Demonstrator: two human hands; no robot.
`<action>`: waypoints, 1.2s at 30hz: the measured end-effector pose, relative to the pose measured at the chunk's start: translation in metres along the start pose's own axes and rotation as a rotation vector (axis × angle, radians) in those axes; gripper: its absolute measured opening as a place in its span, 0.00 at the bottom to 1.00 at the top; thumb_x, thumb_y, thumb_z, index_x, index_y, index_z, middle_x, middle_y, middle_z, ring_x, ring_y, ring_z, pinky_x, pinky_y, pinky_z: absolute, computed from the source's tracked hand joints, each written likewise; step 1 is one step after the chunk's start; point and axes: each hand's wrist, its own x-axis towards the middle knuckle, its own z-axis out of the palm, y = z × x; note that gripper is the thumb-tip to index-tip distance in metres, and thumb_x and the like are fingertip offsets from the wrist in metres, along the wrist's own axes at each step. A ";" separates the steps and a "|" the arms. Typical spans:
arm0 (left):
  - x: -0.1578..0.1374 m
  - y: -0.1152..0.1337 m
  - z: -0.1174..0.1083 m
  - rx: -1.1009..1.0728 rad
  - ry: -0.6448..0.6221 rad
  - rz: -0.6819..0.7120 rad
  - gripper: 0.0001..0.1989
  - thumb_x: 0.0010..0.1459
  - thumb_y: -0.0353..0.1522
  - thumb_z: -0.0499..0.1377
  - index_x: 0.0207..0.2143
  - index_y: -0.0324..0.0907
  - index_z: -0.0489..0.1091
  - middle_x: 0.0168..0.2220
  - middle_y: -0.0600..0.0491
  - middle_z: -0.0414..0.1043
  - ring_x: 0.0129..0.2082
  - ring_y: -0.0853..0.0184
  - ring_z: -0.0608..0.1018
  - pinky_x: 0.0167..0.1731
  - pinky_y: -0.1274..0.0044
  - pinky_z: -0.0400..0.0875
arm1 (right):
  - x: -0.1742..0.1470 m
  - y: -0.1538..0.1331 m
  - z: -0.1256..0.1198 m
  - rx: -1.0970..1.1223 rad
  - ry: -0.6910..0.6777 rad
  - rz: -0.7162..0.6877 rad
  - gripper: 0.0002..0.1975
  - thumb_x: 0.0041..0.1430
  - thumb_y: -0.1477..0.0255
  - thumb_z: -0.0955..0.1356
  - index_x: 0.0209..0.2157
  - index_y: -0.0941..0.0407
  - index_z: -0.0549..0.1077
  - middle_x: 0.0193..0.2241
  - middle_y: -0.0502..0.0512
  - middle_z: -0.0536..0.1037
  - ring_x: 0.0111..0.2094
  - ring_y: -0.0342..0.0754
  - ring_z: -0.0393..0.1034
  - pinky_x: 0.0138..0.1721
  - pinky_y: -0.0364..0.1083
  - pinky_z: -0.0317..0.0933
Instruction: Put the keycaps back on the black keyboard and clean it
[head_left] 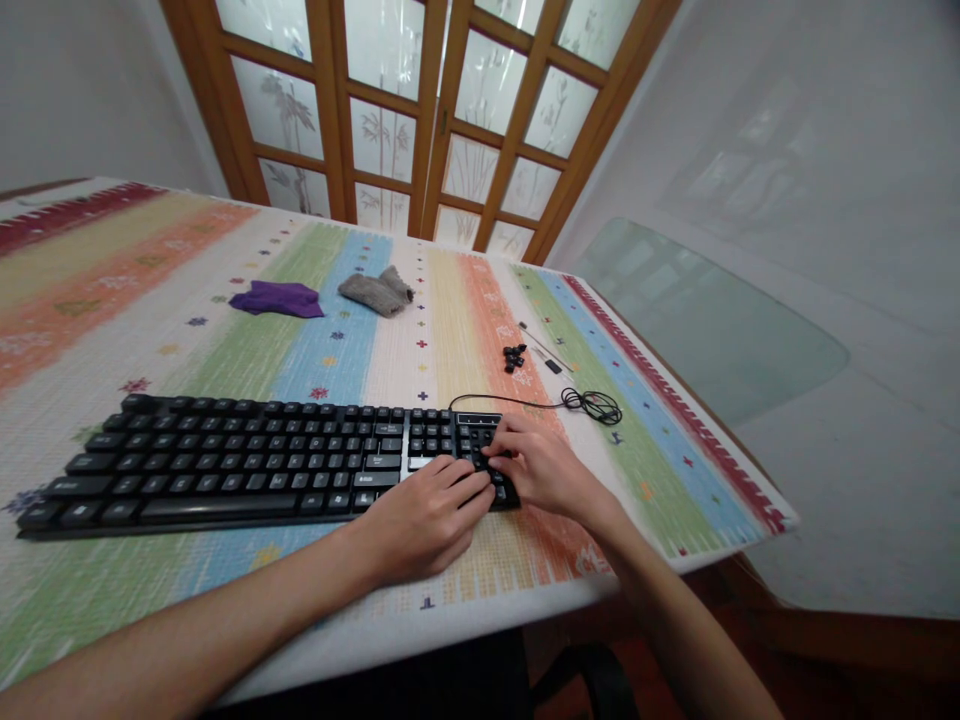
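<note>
Your left hand [442, 508] and right hand [534, 462], fingers bent, touch the keyboard [240, 455] at its number pad [478, 434]; whether either grips, I cannot tell.

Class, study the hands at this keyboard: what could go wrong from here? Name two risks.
The small black pieces lie loose on the tablecloth, so a knock might scatter them. The cable lies in loops beyond the right hand and might snag if the keyboard shifts.
</note>
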 end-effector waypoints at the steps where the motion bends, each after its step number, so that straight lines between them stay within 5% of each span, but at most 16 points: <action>1: 0.000 0.000 0.000 0.000 0.003 -0.002 0.14 0.64 0.26 0.53 0.51 0.31 0.69 0.45 0.41 0.73 0.47 0.55 0.73 0.47 0.65 0.71 | 0.000 -0.002 0.000 -0.030 -0.016 0.003 0.09 0.58 0.86 0.69 0.31 0.57 0.74 0.36 0.54 0.73 0.38 0.49 0.69 0.39 0.46 0.61; 36: 0.000 0.000 0.002 0.008 0.005 -0.007 0.13 0.63 0.27 0.55 0.50 0.33 0.69 0.43 0.43 0.73 0.45 0.56 0.74 0.46 0.65 0.72 | 0.035 -0.005 -0.024 -0.073 -0.382 -0.094 0.18 0.47 0.88 0.74 0.20 0.58 0.64 0.24 0.47 0.68 0.28 0.43 0.61 0.29 0.43 0.50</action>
